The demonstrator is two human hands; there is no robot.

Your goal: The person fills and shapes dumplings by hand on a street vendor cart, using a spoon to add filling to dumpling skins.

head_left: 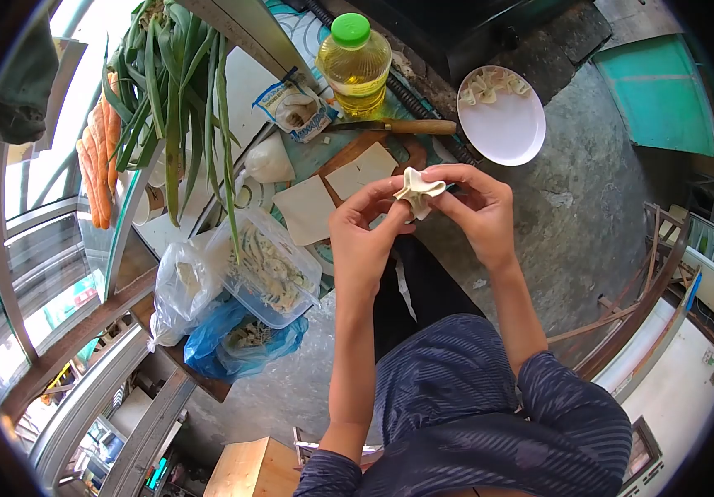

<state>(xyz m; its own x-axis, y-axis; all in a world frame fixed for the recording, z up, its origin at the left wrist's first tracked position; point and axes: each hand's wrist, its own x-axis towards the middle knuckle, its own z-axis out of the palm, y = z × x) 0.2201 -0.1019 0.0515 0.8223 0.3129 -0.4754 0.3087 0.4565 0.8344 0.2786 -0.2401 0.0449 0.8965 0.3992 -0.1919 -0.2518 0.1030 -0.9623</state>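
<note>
Between my two hands, in front of my lap, is a folded dumpling (pixel 417 190) with a ruffled, pale wrapper. My left hand (pixel 367 217) pinches its left side, and my right hand (pixel 477 207) pinches its right side. Just left of my hands, square wrappers (pixel 305 209) lie by a wooden board (pixel 342 157). Further left, a clear plastic tub (pixel 278 277) holds a pale filling with green bits. Beyond my right hand, a white plate (pixel 502 132) carries several folded dumplings (pixel 493 85) along its far edge.
A bottle of yellow oil (pixel 355 70) with a green cap stands at the back, near a knife with a wooden handle (pixel 423 126) and a printed packet (pixel 295 108). Spring onions (pixel 170 99) and carrots (pixel 100 161) hang at left. A blue plastic bag (pixel 241 341) sits below the tub.
</note>
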